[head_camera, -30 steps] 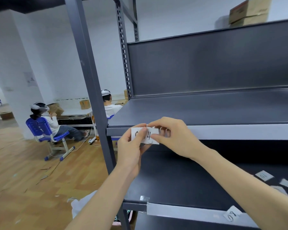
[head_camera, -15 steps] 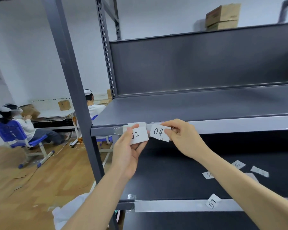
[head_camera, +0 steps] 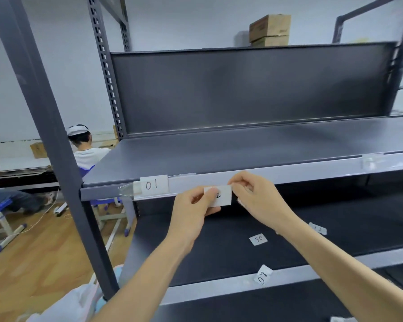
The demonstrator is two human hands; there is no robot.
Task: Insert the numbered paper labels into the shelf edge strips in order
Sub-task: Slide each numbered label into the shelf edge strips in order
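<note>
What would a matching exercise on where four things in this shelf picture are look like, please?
Things:
1. 01 label
2. half-covered label
3. 50 label
4. cardboard boxes

Places:
A. lying on the lower shelf
B. above the back panel
C. pinched by the left hand and right hand
D. in the upper edge strip

Pairs: 1-D; 2-C; 3-A; 4-B.

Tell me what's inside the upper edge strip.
The 01 label sits in the strip, near its left end. Left hand and right hand hold a second label before it; the left thumb hides part of its number.
</note>
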